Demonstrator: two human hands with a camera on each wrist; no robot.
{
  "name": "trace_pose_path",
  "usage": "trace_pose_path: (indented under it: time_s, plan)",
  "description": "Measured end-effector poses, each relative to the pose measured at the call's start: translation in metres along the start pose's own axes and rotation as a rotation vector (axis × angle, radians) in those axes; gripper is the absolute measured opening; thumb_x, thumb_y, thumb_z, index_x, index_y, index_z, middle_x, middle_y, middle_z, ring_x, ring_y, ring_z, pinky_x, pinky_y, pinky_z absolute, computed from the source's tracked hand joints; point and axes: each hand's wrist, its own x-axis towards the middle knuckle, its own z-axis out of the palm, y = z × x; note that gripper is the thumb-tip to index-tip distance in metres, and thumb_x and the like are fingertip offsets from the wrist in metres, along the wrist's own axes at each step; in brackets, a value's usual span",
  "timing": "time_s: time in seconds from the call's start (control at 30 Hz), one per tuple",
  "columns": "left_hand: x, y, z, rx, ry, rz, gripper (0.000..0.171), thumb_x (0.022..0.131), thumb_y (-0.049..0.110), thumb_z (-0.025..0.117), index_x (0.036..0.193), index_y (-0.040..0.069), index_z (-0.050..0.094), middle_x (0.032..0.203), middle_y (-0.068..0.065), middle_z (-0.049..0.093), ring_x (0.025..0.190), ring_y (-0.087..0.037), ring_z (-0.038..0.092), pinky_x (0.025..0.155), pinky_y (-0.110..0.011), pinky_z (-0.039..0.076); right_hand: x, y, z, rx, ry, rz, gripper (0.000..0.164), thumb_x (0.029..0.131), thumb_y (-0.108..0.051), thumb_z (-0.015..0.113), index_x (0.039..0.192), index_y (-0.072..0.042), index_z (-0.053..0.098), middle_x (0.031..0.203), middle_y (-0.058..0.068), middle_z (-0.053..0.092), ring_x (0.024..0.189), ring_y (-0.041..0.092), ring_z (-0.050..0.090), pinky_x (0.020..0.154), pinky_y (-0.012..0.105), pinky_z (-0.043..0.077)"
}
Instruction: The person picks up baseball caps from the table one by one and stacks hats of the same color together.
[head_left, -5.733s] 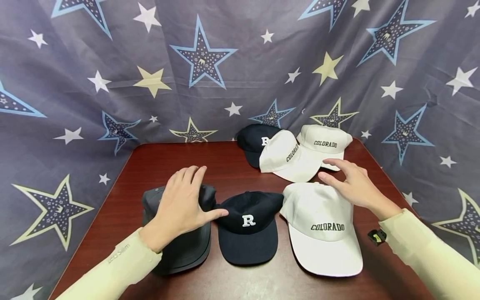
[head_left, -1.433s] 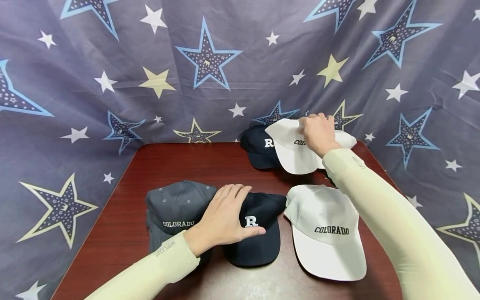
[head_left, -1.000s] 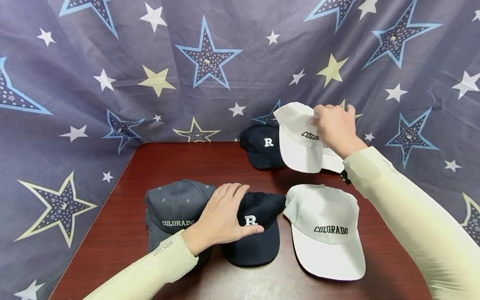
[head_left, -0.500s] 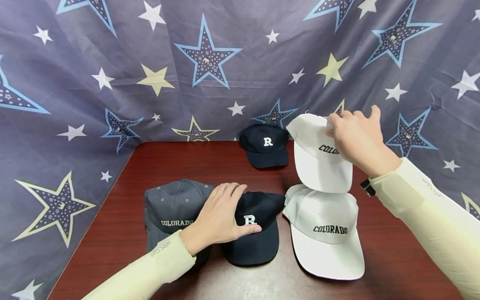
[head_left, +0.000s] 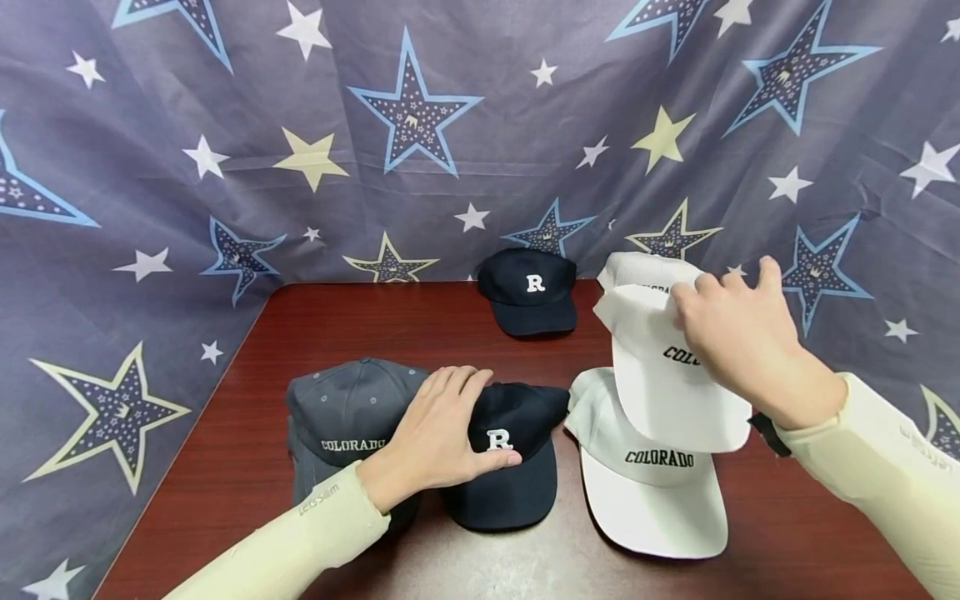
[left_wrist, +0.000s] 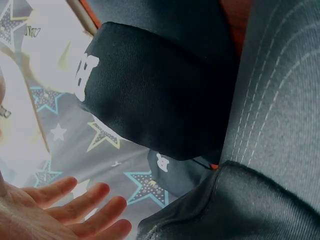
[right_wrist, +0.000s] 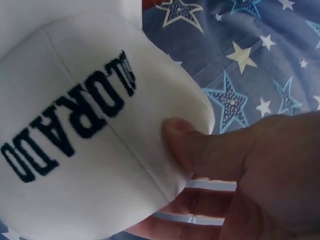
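My right hand pinches a white baseball cap by its crown, thumb on the outside and fingers beneath, as the right wrist view shows. This cap, lettered COLORADO, hangs tilted, its brim overlapping another white COLORADO cap on the table. My left hand has its fingers extended over the gap between a grey COLORADO cap and a navy cap with a white R. In the left wrist view, the left fingers are loosely spread with nothing between them.
At the back of the reddish-brown table sits another navy R cap. A further white cap lies at the back right, partly hidden by the held one. A star-patterned cloth hangs behind the table.
The right hand has gripped the white cap from the back group, lifted it and brought it right and forward over the front white cap. The left hand shifted right earlier, then stayed nearly still.
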Motion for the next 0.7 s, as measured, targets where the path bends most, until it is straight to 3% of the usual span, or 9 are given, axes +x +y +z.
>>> trace_pose_path:
  time_s: [0.37,0.7]
  plan:
    - [0.001,-0.001,0.000,0.011,0.001,0.001,0.105,0.075,0.083,0.066,0.147,0.008,0.050,0.137,-0.011,0.055,0.128,-0.030,0.050,0.115,-0.048,0.036,-0.027,-0.014,-0.003,-0.056,0.002,-0.090,0.026,0.081,-0.009,0.073,0.075,-0.003,0.048,0.068,0.015,0.050,0.063,0.038,0.053,0.081,0.073,0.035]
    - [0.002,0.000,-0.001,0.017,0.007,0.006,0.106,0.074,0.083,0.066,0.146,0.007,0.050,0.136,-0.010,0.055,0.127,-0.029,0.050,0.114,-0.048,0.037,-0.039,-0.016,-0.018,-0.064,-0.128,-0.107,0.024,0.078,-0.006,0.075,0.078,-0.005,0.051,0.070,0.009,0.049,0.063,0.032,0.051,0.086,0.073,0.033]
